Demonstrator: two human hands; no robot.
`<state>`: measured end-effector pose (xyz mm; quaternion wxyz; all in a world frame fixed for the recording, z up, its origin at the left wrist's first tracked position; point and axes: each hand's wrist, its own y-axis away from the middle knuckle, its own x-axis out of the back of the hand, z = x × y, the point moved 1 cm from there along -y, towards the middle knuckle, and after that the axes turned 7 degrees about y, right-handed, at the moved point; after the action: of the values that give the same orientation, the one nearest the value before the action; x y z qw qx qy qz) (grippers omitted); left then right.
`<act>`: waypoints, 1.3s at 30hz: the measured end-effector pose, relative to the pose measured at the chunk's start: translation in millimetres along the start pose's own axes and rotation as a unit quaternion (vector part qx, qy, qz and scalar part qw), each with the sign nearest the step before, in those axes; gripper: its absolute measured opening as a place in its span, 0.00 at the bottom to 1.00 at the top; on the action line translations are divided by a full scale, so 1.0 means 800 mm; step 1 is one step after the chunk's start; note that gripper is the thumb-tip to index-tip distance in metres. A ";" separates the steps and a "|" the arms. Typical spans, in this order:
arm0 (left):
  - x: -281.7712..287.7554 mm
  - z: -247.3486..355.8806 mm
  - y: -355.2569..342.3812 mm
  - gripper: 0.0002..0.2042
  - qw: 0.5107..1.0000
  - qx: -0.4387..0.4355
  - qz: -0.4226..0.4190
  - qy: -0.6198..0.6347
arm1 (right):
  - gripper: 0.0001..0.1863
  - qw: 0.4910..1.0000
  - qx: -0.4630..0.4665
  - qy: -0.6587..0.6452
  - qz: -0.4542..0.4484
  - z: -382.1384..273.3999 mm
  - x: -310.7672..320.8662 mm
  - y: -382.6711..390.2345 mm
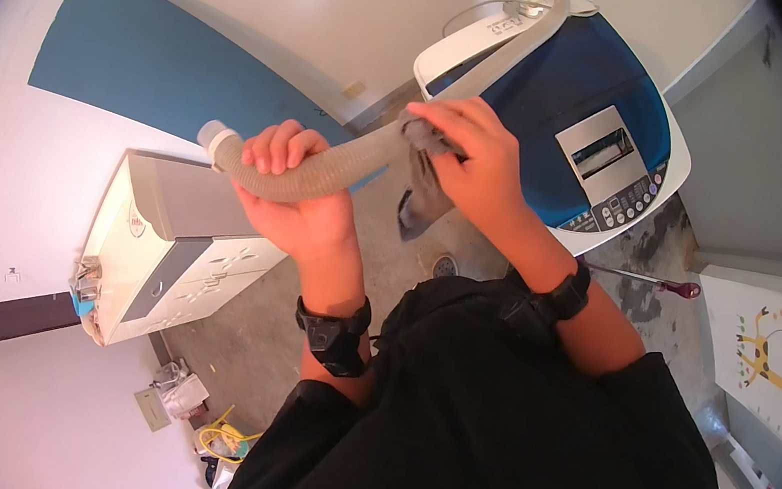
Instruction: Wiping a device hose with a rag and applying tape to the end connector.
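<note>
A grey ribbed drain hose [320, 176] stretches across the middle of the view, its pale end fitting [216, 139] pointing left. From beneath, my left hand [302, 196] is closed around the hose near that end. My right hand [476, 151] pinches a grey cloth [424, 194] around the hose farther along, and part of the cloth hangs down below. Beyond my right hand the hose runs up over the washing machine [671, 160], which has a dark blue lid and a white body. Black bands circle both my wrists.
A white cabinet [194, 276] stands at the left, near a blue wall panel [166, 59]. A drain [445, 266] is set in the grey floor. At right are a thin pole with a red end [678, 287] and a white panel with giraffe pictures [749, 349]. Bags and a yellow cord [216, 433] lie lower left.
</note>
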<state>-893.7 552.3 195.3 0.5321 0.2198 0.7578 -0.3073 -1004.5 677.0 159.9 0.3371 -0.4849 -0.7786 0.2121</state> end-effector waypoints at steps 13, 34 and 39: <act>0.018 -0.045 0.023 0.23 0.888 -0.170 0.107 -0.415 | 0.20 0.973 -0.068 -0.218 -0.038 -0.026 -0.024 0.015; 0.034 0.003 0.011 0.19 0.975 -0.041 0.167 -0.144 | 0.22 0.986 0.114 -0.086 -0.088 -0.006 -0.010 0.013; 0.029 0.003 0.011 0.18 0.979 -0.018 0.172 -0.106 | 0.26 0.991 -0.013 -0.070 -0.109 0.026 -0.001 0.016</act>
<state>-894.3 556.9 170.6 0.6581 0.3036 0.6533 -0.2189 -1012.0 681.5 137.0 0.2963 -0.3853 -0.8514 0.1970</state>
